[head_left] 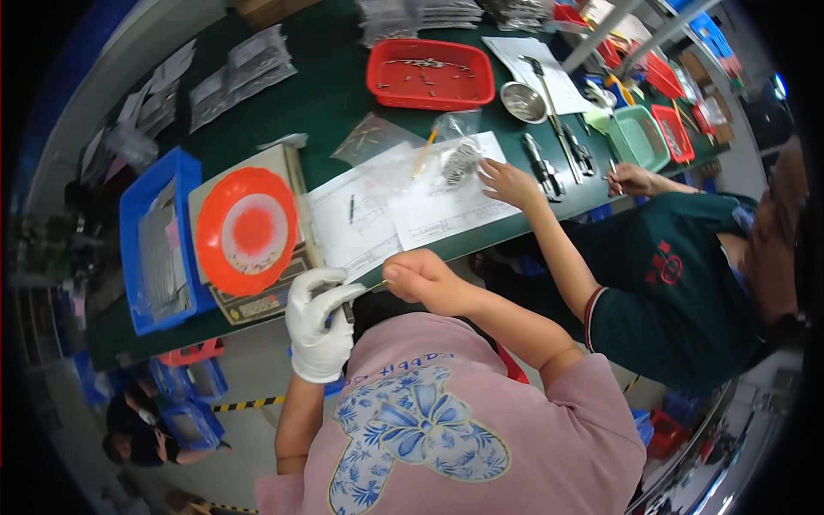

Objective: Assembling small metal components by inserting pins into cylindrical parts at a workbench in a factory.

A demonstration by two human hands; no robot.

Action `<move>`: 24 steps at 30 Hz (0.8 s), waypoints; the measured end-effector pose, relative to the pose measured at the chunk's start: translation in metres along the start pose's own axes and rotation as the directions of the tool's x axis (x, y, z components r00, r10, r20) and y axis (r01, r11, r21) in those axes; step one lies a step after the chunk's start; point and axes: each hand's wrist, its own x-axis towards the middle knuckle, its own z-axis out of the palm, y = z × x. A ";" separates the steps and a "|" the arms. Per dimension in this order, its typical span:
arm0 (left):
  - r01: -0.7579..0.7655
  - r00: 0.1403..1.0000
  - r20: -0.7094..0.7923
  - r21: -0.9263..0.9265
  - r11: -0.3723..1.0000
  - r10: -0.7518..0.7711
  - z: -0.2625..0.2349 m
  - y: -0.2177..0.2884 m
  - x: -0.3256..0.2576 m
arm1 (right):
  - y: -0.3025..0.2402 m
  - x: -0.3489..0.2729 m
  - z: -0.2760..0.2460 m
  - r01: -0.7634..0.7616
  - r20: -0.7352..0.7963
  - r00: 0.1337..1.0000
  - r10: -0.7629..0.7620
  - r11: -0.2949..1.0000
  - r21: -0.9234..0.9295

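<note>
My left hand (319, 324), in a white glove, is closed around a small dark metal-looking piece (348, 314) in front of the table's near edge. My bare right hand (427, 281) is beside it, thumb and fingers pinched on a thin yellowish stick-like tool (376, 286) that points toward the gloved hand. Whether its tip touches the dark piece I cannot tell. Left of my hands, an orange-red plate (216, 225) with small pieces along its lower part rests on a cardboard box (296, 184). Printed drawing sheets (356, 245) lie just beyond my hands.
A blue bin (130, 206) holds stacked flat parts. Farther back are a red basket (429, 99), a metal bowl (524, 101) and calipers (558, 120). At right, a co-worker's hand (508, 183) reaches toward a clear bag of small metal parts (461, 163). A green basket (638, 137) stands beyond.
</note>
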 end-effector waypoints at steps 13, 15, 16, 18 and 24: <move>0.402 0.891 0.322 -0.231 0.886 -0.320 0.015 -0.003 0.004 | 0.017 -0.014 -0.009 0.093 -0.051 0.993 -0.105 0.974 -0.205; 0.248 0.915 0.360 -0.156 0.956 -0.179 0.015 0.000 0.003 | 0.024 -0.016 -0.009 -0.068 -0.041 0.997 0.068 0.998 0.008; 0.251 0.914 0.364 -0.158 0.955 -0.180 0.014 0.002 0.000 | 0.025 -0.017 -0.008 -0.071 -0.044 0.996 0.071 0.997 0.010; 0.855 0.518 0.525 -0.320 0.408 -0.675 0.012 0.003 -0.004 | 0.022 -0.019 -0.005 0.187 -0.153 0.926 -0.346 0.771 -0.609; 0.900 0.428 0.536 -0.323 0.292 -0.727 0.010 0.003 0.000 | 0.013 -0.021 -0.011 0.296 0.083 0.878 -0.471 0.400 -0.867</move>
